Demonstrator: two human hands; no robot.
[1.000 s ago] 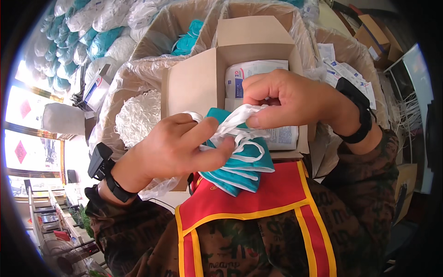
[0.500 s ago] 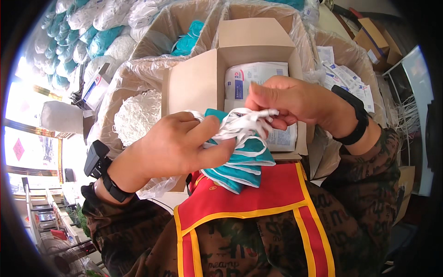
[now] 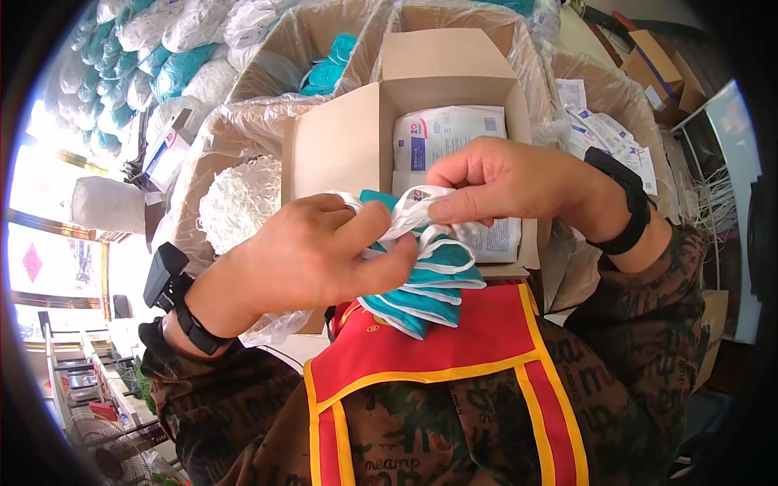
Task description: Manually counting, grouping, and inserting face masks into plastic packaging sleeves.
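The left hand is gripping white straps and, seemingly, folded teal pieces below them, while the right hand is pinching the straps.

fabric pieces: teal, white-edged | straps: white | apron: red, yellow-trimmed | clothing: brown, dark-patterned

Packets are held in the box, with a heap of straps placed to its left, papers set to its right, bags farther behind it on the left, and cloths held before it.
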